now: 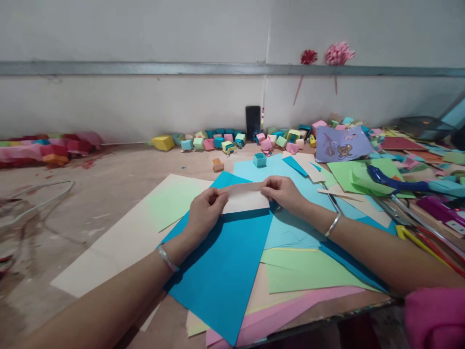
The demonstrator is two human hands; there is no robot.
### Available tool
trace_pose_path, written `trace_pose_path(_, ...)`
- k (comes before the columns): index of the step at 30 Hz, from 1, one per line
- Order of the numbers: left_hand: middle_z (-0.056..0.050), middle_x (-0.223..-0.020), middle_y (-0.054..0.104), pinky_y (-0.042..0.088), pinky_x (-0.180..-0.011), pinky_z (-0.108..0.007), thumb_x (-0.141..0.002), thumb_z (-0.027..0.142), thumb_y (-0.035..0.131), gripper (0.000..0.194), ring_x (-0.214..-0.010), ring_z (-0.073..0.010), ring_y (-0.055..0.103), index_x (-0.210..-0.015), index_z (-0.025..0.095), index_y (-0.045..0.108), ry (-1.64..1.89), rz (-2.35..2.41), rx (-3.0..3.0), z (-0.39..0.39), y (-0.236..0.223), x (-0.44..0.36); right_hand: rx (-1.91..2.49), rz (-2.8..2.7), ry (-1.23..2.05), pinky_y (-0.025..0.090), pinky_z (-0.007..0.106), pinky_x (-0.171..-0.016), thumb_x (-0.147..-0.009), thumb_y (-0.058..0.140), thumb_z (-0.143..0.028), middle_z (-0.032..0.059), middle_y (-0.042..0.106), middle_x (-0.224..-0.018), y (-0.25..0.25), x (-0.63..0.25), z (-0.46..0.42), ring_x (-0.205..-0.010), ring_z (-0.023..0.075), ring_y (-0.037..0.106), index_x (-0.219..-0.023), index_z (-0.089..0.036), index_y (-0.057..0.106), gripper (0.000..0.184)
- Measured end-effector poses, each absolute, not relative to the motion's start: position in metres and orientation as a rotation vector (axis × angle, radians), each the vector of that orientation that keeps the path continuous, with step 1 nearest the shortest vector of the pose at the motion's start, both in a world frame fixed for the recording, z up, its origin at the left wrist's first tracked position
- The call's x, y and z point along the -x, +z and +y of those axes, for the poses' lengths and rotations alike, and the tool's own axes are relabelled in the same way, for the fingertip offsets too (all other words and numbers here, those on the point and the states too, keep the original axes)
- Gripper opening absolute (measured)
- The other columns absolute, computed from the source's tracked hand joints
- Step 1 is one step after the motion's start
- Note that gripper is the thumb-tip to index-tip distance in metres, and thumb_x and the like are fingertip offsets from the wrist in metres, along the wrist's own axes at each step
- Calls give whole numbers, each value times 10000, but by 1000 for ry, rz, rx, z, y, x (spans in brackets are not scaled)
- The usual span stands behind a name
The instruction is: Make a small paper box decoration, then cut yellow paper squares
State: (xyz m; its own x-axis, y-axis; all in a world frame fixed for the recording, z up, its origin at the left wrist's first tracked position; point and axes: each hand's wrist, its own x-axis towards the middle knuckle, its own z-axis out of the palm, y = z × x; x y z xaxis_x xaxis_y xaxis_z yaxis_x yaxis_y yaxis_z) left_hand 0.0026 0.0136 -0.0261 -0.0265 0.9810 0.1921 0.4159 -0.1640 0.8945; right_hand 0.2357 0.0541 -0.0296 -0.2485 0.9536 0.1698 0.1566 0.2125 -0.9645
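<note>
Your left hand [205, 211] is drawn into a pinch, thumb against curled fingers, with the left end of a pale strip [243, 198] between them. Your right hand [285, 192] is pinched likewise on the strip's right end, near the upper corner. No gap shows at either grip; finger placement behind the paper cannot be confirmed.

The strip is held crosswise between your hands, over the far part of the blue sheet [221, 257]. A darker band runs along its upper edge, possibly a fold. Whether the lower edge touches the sheet cannot be determined.

Handling, as judged: very light, fairly stiff for paper, dry rather than slippery, and liable to crease or tear under a hard pull. The two ends are the sound places to hold; you should keep thumb pressure light and the middle unpinched.

To your left, a cream sheet [119, 242] lies on the bench [98, 194], partly under the blue one. To your right are light blue paper [290, 228] and green paper [308, 271]. Beyond your hands stand an orange box [218, 165] and a teal box [259, 160]; farther off, a phone [253, 121] leans against the wall [163, 104].
</note>
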Motion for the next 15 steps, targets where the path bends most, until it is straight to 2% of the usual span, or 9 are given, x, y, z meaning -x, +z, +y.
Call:
trace_pose_path(4,58,-507,490,331,-525,-248,-832,363,573,213,-498,-117,437,-700,202,526,1157,1480,-1645,12,-28,-4,1144,-1635,983,330,262,-504,-776,630,-373,-27,538,-569,-34,-238,54,-531,117,457,-774,-178,652,196)
trace_pose_path(9,57,-528,491,352,-514,-248,-833,338,551,180,-495,-117,465,-716,205,522,1174,1508,-1614,11,-29,-5,1119,-1828,823,430,313,-635,-798,614,-335,34,659,-757,-35,-242,57,-695,181,572,-811,-201,680,151)
trace_pose_path(15,62,-528,487,361,-500,-242,-834,393,559,219,-480,-111,475,-725,208,514,1161,1468,-1585,12,-32,-3,1100,-1865,618,436,306,-663,-787,570,-286,36,648,-860,-30,-243,53,-723,174,559,-816,-206,648,115)
